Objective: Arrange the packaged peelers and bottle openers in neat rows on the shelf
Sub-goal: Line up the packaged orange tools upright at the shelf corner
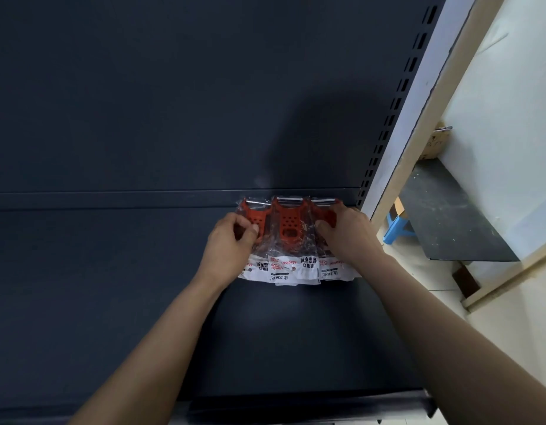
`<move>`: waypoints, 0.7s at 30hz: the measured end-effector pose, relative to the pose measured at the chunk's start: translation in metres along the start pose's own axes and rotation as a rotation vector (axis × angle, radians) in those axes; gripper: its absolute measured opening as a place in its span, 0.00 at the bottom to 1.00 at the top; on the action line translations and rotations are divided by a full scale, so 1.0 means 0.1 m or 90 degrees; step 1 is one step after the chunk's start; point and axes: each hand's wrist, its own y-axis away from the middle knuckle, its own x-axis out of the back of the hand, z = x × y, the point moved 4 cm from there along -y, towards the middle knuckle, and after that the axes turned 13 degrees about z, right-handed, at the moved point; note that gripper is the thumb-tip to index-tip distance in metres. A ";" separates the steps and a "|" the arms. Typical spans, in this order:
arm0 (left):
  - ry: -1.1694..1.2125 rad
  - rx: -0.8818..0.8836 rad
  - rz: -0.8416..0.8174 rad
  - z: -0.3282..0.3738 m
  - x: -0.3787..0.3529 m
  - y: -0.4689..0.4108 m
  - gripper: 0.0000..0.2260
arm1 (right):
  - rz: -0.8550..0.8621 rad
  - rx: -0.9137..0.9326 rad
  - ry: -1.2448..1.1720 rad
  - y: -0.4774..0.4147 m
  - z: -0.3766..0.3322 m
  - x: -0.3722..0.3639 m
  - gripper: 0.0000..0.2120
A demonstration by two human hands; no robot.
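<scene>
Three red peelers in clear plastic bags with white printed header cards lie side by side at the back right of the dark shelf. The middle packaged peeler shows fully. My left hand pinches the left packaged peeler with curled fingers. My right hand grips the right packaged peeler and covers most of it. The white header cards point toward me. No bottle openers are in view.
The shelf's dark back panel rises behind the peelers. A slotted upright stands at the right. Beyond it are a pale wall, a blue stool, a dark board and a cardboard box. The shelf's front edge is near me.
</scene>
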 end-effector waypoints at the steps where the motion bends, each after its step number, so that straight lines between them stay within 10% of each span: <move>1: 0.002 0.008 0.009 0.01 -0.01 -0.02 0.03 | 0.001 -0.003 -0.004 -0.01 0.00 0.00 0.15; 13: 0.228 0.263 -0.032 -0.02 -0.11 -0.19 0.20 | 0.006 -0.036 -0.039 -0.02 0.04 0.01 0.17; 21: 0.199 0.205 -0.028 -0.01 -0.14 -0.15 0.14 | 0.007 -0.014 -0.010 -0.02 -0.01 0.00 0.18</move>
